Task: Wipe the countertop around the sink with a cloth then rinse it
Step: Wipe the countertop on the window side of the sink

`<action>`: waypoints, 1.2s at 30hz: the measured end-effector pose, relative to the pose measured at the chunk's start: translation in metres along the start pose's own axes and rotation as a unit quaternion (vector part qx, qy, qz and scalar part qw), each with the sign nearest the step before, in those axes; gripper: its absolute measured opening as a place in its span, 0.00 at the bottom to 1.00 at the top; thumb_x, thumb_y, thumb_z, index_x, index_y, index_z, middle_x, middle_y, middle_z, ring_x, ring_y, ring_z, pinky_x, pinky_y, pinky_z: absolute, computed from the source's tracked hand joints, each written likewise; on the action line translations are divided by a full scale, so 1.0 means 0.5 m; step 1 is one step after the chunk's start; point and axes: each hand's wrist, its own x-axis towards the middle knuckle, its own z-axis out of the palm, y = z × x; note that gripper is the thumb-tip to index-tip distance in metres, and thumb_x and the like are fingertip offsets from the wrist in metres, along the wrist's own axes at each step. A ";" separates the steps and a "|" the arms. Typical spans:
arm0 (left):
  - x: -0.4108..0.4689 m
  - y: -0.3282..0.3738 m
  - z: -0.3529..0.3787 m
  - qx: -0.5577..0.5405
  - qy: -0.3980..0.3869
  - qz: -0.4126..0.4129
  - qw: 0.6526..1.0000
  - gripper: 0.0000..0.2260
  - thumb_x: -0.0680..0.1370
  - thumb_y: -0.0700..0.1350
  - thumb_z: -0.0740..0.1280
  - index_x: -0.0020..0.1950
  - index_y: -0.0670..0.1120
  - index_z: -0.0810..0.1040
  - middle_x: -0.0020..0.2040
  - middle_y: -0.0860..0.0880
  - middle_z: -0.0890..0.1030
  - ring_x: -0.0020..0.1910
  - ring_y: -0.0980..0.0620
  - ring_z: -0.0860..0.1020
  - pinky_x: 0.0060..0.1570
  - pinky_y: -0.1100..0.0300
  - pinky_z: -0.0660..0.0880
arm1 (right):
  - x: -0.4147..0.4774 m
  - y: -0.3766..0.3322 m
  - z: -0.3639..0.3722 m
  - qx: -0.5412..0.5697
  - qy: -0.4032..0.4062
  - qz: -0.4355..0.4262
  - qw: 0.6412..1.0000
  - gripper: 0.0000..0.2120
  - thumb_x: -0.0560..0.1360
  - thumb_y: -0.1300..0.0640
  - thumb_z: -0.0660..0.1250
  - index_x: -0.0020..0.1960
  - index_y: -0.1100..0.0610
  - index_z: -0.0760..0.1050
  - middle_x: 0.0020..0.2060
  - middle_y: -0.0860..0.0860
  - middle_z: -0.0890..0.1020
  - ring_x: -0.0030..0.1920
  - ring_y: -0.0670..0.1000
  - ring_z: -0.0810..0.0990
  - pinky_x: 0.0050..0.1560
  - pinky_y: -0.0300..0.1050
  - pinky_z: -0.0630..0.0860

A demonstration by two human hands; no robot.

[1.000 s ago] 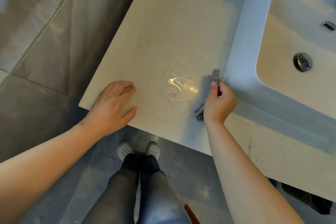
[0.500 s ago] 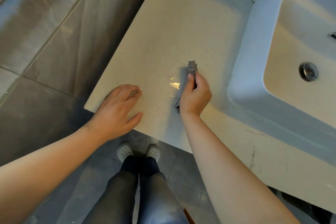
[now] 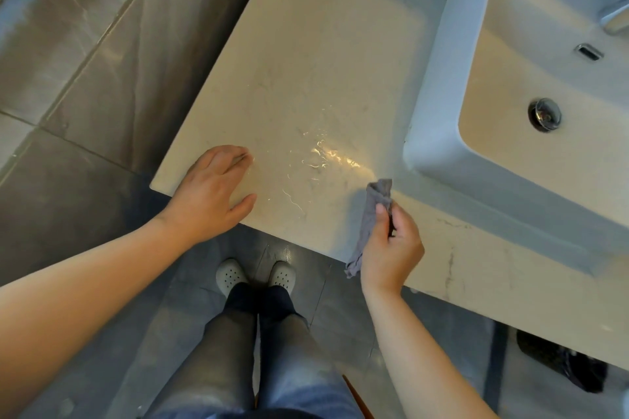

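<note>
— Item, cloth (image 3: 369,221): location?
— Front edge of the countertop (image 3: 323,44), just beside the near corner of the sink (image 3: 439,78); it was bunched in the curled fingers of the right hand (image 3: 391,248), tail hanging off.
— And the left hand (image 3: 211,194)?
— It lay flat, holding nothing, at the front-left corner; probably bracing.

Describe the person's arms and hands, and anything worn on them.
The left hand and the right hand wear no gloves, and no rings or bracelets show. The left forearm and right forearm are uncovered: no sleeves, watch or markings are in view up to the picture's edge.
</note>
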 end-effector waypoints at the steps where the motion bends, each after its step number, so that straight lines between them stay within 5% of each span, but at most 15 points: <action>1: -0.001 0.002 0.001 0.004 0.001 -0.001 1.000 0.30 0.75 0.57 0.57 0.67 0.35 0.71 0.66 0.40 0.72 0.66 0.42 0.67 0.66 0.54 0.62 | -0.014 0.016 0.000 -0.007 0.000 0.006 1.000 0.06 0.78 0.59 0.64 0.48 0.57 0.81 0.39 0.45 0.80 0.41 0.37 0.76 0.42 0.32 0.71; 7: 0.000 0.002 0.000 0.009 0.006 0.005 1.000 0.30 0.75 0.57 0.58 0.68 0.35 0.71 0.66 0.39 0.71 0.66 0.43 0.66 0.66 0.54 0.62 | -0.069 0.037 0.062 -0.037 0.020 0.007 0.999 0.16 0.79 0.51 0.57 0.55 0.60 0.77 0.50 0.51 0.81 0.50 0.49 0.78 0.48 0.41 0.76; 15: 0.001 -0.020 -0.013 -0.023 0.004 0.011 1.000 0.30 0.76 0.56 0.58 0.69 0.35 0.69 0.67 0.40 0.71 0.66 0.42 0.68 0.68 0.52 0.64 | -0.102 -0.017 0.151 -0.013 0.032 0.001 0.999 0.08 0.80 0.58 0.61 0.55 0.59 0.77 0.47 0.48 0.80 0.46 0.43 0.75 0.44 0.30 0.71; 21: -0.009 -0.056 -0.036 -0.010 0.024 -0.022 0.999 0.28 0.75 0.55 0.59 0.66 0.35 0.72 0.64 0.38 0.73 0.63 0.39 0.71 0.65 0.46 0.68 | -0.129 -0.059 0.203 0.005 0.010 -0.013 1.000 0.08 0.80 0.58 0.61 0.55 0.58 0.77 0.48 0.47 0.80 0.47 0.43 0.76 0.44 0.36 0.75; 28: -0.034 -0.093 -0.031 0.000 0.011 -0.061 0.998 0.32 0.74 0.58 0.56 0.69 0.37 0.70 0.69 0.40 0.69 0.68 0.40 0.64 0.68 0.46 0.65 | -0.131 -0.118 0.206 0.085 -0.095 0.014 0.992 0.06 0.78 0.59 0.64 0.51 0.57 0.79 0.43 0.45 0.80 0.44 0.37 0.76 0.45 0.26 0.70; 33: -0.032 -0.074 -0.023 -0.010 0.029 -0.077 0.997 0.32 0.74 0.59 0.56 0.69 0.37 0.70 0.70 0.40 0.67 0.69 0.41 0.62 0.68 0.52 0.58 | -0.022 -0.135 0.134 0.106 -0.032 -0.003 0.994 0.07 0.77 0.61 0.65 0.47 0.50 0.76 0.40 0.39 0.78 0.42 0.36 0.76 0.43 0.26 0.70; 36: -0.032 -0.067 -0.017 -0.011 0.033 -0.088 0.995 0.32 0.74 0.59 0.56 0.68 0.36 0.70 0.69 0.38 0.68 0.69 0.39 0.62 0.68 0.51 0.59 | 0.057 -0.114 0.125 0.061 0.001 -0.012 0.998 0.05 0.78 0.59 0.64 0.48 0.54 0.78 0.39 0.44 0.79 0.40 0.38 0.75 0.41 0.28 0.69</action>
